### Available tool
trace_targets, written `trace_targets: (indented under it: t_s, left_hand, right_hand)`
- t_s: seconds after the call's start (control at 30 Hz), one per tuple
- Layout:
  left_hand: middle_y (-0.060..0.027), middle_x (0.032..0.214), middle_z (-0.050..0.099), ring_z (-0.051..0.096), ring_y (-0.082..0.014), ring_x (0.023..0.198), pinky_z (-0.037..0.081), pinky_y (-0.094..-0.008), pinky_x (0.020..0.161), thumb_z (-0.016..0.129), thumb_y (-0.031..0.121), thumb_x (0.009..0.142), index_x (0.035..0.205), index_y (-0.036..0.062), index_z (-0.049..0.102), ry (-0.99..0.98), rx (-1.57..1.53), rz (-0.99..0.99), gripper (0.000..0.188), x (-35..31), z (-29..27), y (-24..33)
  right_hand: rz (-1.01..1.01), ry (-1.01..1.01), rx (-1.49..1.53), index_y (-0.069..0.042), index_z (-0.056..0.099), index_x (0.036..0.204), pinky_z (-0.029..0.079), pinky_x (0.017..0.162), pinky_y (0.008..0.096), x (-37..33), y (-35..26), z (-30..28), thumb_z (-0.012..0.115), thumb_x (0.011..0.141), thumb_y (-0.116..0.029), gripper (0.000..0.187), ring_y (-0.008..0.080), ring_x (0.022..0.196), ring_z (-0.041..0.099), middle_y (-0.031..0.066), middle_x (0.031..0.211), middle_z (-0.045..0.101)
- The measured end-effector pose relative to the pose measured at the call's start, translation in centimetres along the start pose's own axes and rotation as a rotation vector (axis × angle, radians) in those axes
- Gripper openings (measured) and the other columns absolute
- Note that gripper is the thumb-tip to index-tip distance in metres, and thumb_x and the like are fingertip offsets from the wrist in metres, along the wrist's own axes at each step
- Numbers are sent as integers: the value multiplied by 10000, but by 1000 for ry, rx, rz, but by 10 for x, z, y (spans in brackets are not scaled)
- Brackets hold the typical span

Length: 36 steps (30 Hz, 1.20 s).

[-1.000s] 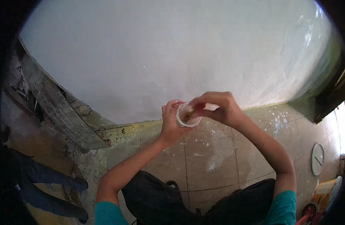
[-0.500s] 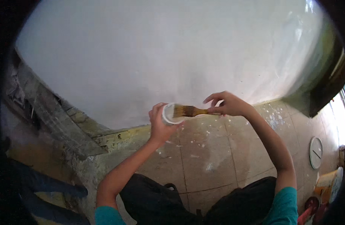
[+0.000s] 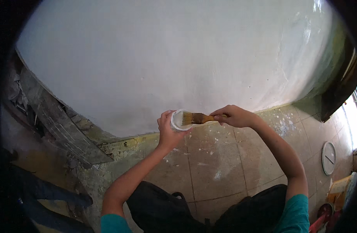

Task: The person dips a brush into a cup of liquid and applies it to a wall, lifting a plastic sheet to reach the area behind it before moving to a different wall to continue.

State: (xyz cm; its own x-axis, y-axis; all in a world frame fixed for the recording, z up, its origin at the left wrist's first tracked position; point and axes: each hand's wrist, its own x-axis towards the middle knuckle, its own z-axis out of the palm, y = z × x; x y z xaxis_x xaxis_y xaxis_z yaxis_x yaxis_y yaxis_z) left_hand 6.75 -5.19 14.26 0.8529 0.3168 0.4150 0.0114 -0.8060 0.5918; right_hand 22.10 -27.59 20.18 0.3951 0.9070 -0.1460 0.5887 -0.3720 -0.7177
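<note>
My left hand (image 3: 169,134) is wrapped round a small white tub (image 3: 174,126), its open mouth tilted toward me. Pale paint shows inside it. In my right hand (image 3: 233,116) is the wooden handle of a paintbrush (image 3: 199,118), with fingers closed about it. The brush lies level, its bristles over the tub's mouth and against the right side of the rim. Both hands are low in front of a whitish wall (image 3: 166,58), just above where it meets the floor.
Tiled floor (image 3: 213,155) has white paint splatters. A round lid (image 3: 328,158) lies at right, near a yellowish bucket (image 3: 340,190) and a red object (image 3: 320,219). A board (image 3: 66,120) leans at left. Another person's legs (image 3: 50,194) are at lower left. A dark panel (image 3: 339,91) stands at right.
The fingers of my right hand, raised and loose before, have closed round the brush handle. Tub and brush appear slightly farther right and lower in the picture.
</note>
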Motion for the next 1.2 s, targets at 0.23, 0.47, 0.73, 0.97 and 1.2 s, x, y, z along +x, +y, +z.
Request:
trace_targets:
  t_s: [0.23,0.47,0.73,0.97,1.2]
  left_hand:
    - [-108,1206,395,344,-305,1143,327,-447,962,854,288,622,1204,44,494,36,22,7,727,-2,1,-12]
    - [-121,1219,394,360,-304,1173,317,-420,1013,840,260,640,1194,18,487,0,21,-68,701,-1,0,-2]
    - [-113,1215,399,352,-303,1131,328,-439,969,844,309,639,1207,54,515,-14,-30,-5,705,-5,1,-7]
    - [-122,1229,393,348,-305,1173,324,-425,1006,830,283,659,1218,33,473,-67,33,4,709,-1,2,-5]
    - [-112,1227,397,349,-302,1159,329,-430,982,826,305,678,1232,19,453,39,-144,-60,727,0,12,-21]
  right_hand:
    - [-141,76,2,-87,607,1213,444,619,331,3,-1,4,498,959,-210,303,152,611,532,64,687,619]
    - [-49,62,-60,-96,625,1192,445,593,325,2,-9,1,505,949,-192,288,147,590,533,63,684,627]
    - [-38,33,-38,-99,620,1200,446,610,320,2,-8,5,504,948,-185,290,146,613,542,72,702,631]
    - [-30,73,-29,-90,627,1187,442,614,317,-1,-6,1,501,943,-159,283,140,614,529,68,693,622]
    - [-116,189,253,-43,652,1112,399,548,297,15,39,15,490,961,-264,314,114,568,458,4,654,547]
